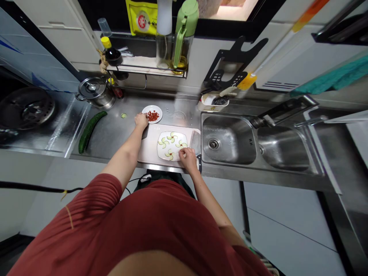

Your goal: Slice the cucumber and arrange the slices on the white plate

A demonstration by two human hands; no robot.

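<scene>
A small white plate (159, 119) bears a heap of small red pieces (152, 115) that look like goji berries. My left hand (141, 120) is closed at its left rim, fingers curled against the edge. On a pale cutting board (148, 147) lies a squarish white plate (163, 155) with cucumber slices (171, 137) fanned into several pinwheels, some with a red dot in the middle. Over that plate's right edge my right hand (188, 158) is pinched, thumb and fingertips together; what sits between them is too small to make out. A cleaver (196, 141) rests beside it, its handle partly behind my hand.
Left on the steel counter are a whole cucumber (90, 132), a cucumber end (124, 115) and a lidded pot (94, 92). The double sink (230, 153) opens at the right. Bottles, including a green-topped oil jug (185, 34), stand on a rack above the counter.
</scene>
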